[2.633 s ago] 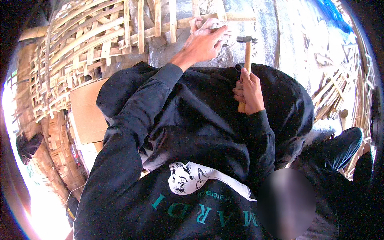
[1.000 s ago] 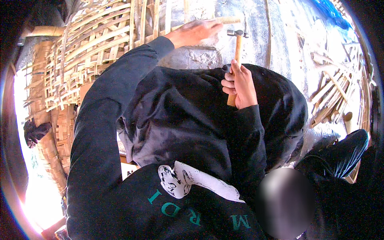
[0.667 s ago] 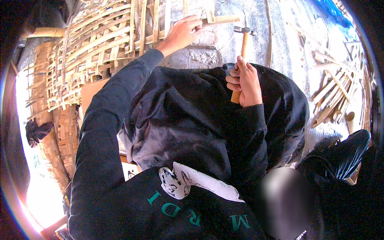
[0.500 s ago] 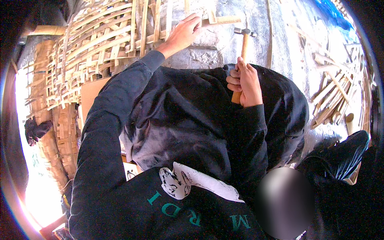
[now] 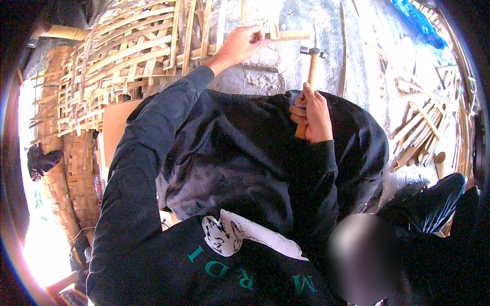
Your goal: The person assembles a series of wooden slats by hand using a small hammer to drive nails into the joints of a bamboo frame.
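Near the top middle, my left hand (image 5: 239,47) is closed at a flat bamboo strip (image 5: 293,35), its fingers curled where a shorter upright piece crosses the strip. Part of the strip is hidden behind the hand. My right hand (image 5: 313,116) is wrapped around the wooden handle of a hammer (image 5: 313,69), thumb laid along the handle. The metal hammer head points away from me, just below the strip's right end and apart from it. To the left of my left hand spreads a woven bamboo lattice (image 5: 115,61) of pale strips.
Loose bamboo sticks (image 5: 426,120) lie in a heap at the right, below a blue sheet (image 5: 421,23). A cardboard piece (image 5: 115,130) stands by my left arm. Bamboo poles (image 5: 58,188) and a dark cloth (image 5: 43,162) are at the far left. My dark-clothed legs fill the middle.
The view has shifted slightly, so the bamboo and both hands sit lower in it. My left fingers look more curled at the strip. The hammer stays in my right hand.
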The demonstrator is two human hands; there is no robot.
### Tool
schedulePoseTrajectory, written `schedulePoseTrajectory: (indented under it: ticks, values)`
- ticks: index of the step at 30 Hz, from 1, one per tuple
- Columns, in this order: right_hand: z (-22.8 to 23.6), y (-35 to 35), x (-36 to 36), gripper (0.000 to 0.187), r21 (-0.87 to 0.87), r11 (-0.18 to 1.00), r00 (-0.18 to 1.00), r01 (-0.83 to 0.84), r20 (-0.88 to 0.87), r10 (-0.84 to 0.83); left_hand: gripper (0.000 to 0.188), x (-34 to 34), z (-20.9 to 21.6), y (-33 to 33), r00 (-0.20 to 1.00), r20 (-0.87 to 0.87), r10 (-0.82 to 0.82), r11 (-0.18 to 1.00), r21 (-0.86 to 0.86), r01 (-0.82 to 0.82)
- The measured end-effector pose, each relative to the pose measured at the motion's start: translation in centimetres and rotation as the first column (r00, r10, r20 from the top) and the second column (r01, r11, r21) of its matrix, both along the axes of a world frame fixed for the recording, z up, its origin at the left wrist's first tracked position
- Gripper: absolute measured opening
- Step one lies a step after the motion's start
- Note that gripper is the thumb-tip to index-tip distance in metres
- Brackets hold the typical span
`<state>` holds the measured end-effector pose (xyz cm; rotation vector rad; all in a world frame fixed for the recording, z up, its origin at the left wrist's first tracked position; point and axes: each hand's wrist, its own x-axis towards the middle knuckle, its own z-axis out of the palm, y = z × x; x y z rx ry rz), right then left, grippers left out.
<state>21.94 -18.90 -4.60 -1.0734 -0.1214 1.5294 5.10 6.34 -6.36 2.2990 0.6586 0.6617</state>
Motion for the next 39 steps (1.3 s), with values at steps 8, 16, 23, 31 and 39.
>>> schedulePoseTrajectory:
  ticks: [8,16,23,31,39]
  values:
    - [-0.8,-0.2,0.1,0.035,-0.015,1.0,0.998,0.015,0.06,-0.014,0.019,0.8,1.7,-2.3,0.968,-0.206,0.143,0.939,-0.282,-0.198]
    - [-1.4,-0.2,0.3,0.034,-0.005,1.0,0.998,0.013,0.067,-0.012,0.03,0.4,0.7,-2.1,0.966,-0.256,0.035,0.839,0.533,0.111]
    - [-0.5,0.1,-0.2,0.035,-0.061,0.998,0.994,0.031,0.106,-0.024,0.031,0.2,1.2,-2.2,0.933,-0.355,0.062,0.684,0.695,0.22]
    - [-1.4,-0.2,0.6,0.037,0.006,0.999,0.999,-0.045,0.024,0.045,0.037,0.8,0.7,-1.2,0.924,-0.381,0.031,0.59,0.753,0.29]
    - [-3.2,0.6,0.3,0.034,0.01,0.994,0.859,0.105,0.503,-0.096,0.024,-0.3,1.2,-2.9,0.984,-0.059,0.17,0.94,0.309,-0.144]
